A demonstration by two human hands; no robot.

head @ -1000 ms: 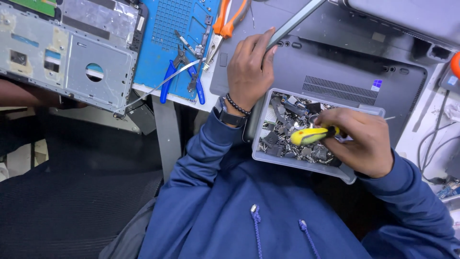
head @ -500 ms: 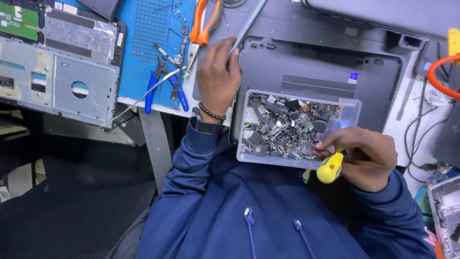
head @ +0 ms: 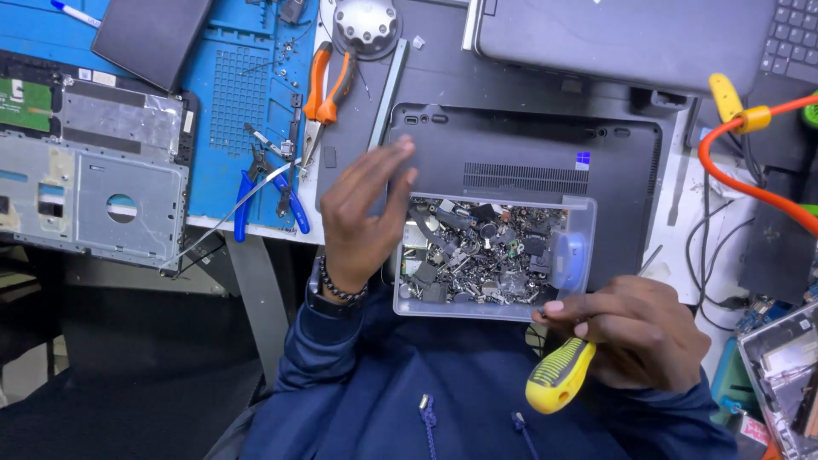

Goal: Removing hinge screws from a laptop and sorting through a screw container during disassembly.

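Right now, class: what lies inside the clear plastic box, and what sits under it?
Inside the clear plastic box: a heap of small dark and metallic parts and a blue round piece. It rests on a dark laptop base. The base beneath the box is covered.

The screwdriver (head: pixel 558 375) tip is hidden inside the right hand (head: pixel 635 332), and the tray's (head: pixel 494 311) small parts blur together
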